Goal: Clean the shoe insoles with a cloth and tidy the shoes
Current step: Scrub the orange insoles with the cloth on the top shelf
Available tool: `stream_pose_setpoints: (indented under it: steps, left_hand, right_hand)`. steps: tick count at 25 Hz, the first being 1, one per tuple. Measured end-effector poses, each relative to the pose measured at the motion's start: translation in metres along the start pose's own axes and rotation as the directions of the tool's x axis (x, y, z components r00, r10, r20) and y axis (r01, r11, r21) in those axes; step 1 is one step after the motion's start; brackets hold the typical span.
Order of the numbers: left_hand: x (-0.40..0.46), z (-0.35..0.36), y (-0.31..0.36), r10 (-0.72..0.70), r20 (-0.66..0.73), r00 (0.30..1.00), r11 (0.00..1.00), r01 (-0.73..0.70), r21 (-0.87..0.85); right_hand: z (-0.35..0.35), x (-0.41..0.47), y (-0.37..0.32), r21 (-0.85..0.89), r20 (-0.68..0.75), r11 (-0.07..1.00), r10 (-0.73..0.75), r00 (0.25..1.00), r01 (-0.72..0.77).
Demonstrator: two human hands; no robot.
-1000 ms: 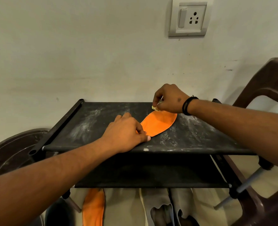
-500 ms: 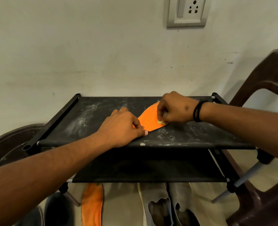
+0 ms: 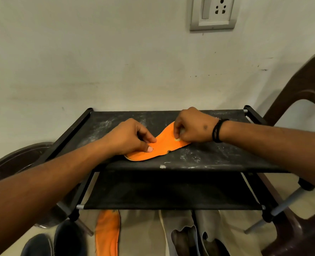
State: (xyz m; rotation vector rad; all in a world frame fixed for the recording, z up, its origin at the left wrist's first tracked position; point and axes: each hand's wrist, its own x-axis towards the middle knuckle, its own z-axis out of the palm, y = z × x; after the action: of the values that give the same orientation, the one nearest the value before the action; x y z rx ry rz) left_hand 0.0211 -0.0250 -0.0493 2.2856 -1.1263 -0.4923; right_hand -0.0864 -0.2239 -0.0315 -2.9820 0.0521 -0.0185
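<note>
An orange insole (image 3: 162,146) lies flat on the dusty top shelf of a black shoe rack (image 3: 217,156). My left hand (image 3: 129,139) presses down on the insole's near end with its fingertips. My right hand (image 3: 193,126) grips a small pale cloth (image 3: 177,139) against the insole's far half; only a scrap of the cloth shows under the fingers. A second orange insole (image 3: 107,233) lies on the floor below the rack.
A pair of grey-beige shoes (image 3: 191,233) and dark shoes (image 3: 53,241) stand on the floor under the rack. A brown plastic chair (image 3: 300,93) is at the right, a dark round tub (image 3: 14,163) at the left. A wall socket (image 3: 213,13) is above.
My right hand has wiped the cloth from the insole's far tip toward its middle. More of the insole's near end now shows beside my left hand. The view has tilted down.
</note>
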Motion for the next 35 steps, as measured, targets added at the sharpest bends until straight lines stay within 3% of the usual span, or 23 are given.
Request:
stream_pose_setpoints:
  steps: [4, 10, 15, 18, 21, 24, 26, 28, 33, 35]
  left_hand:
    - [-0.001, 0.0, 0.0, -0.055, -0.117, 0.992, 0.998, 0.057, 0.008]
    - [-0.001, 0.004, 0.001, -0.068, -0.142, 0.988, 0.993, 0.081, 0.086]
    - [0.002, 0.003, -0.002, -0.058, -0.137, 0.989, 0.99, 0.074, 0.118]
    - [0.001, 0.004, 0.0, -0.058, -0.135, 0.989, 0.994, 0.07, 0.086]
    - [-0.004, 0.008, 0.0, -0.027, -0.149, 0.989, 0.995, 0.04, 0.087]
    - [-0.004, 0.007, -0.002, -0.016, -0.152, 0.988, 0.996, 0.029, 0.088]
    - [-0.002, 0.006, -0.003, -0.009, -0.151, 0.988, 0.995, 0.024, 0.096]
    - [-0.003, 0.007, -0.002, -0.009, -0.156, 0.988, 0.995, 0.025, 0.096]
    - [-0.007, 0.01, -0.005, -0.009, -0.176, 0.984, 0.996, 0.025, 0.088]
    - [-0.005, 0.009, -0.006, -0.021, -0.185, 0.983, 0.993, 0.042, 0.107]
  right_hand:
    - [0.008, -0.001, -0.032, 0.104, 0.012, 0.985, -0.136, 0.991, 0.134]
    - [0.011, 0.02, -0.005, -0.04, -0.07, 0.999, 0.034, 0.997, -0.037]
    - [0.021, 0.01, -0.051, 0.08, -0.024, 0.989, -0.12, 0.992, 0.122]
    - [0.016, 0.027, -0.012, -0.111, -0.034, 0.994, 0.013, 0.999, -0.017]
    - [0.007, 0.035, 0.018, -0.149, -0.116, 0.969, 0.18, 0.977, -0.196]
    - [0.014, 0.03, -0.012, -0.161, -0.082, 0.984, 0.068, 0.994, -0.081]
    - [0.02, 0.018, -0.035, -0.063, -0.035, 0.997, -0.051, 0.998, 0.049]
    - [0.016, 0.011, -0.035, 0.0, -0.01, 0.996, -0.088, 0.996, 0.088]
    - [0.001, 0.01, 0.019, -0.047, -0.067, 0.989, 0.135, 0.989, -0.139]
    - [-0.002, 0.008, 0.017, -0.021, -0.034, 0.99, 0.141, 0.989, -0.142]
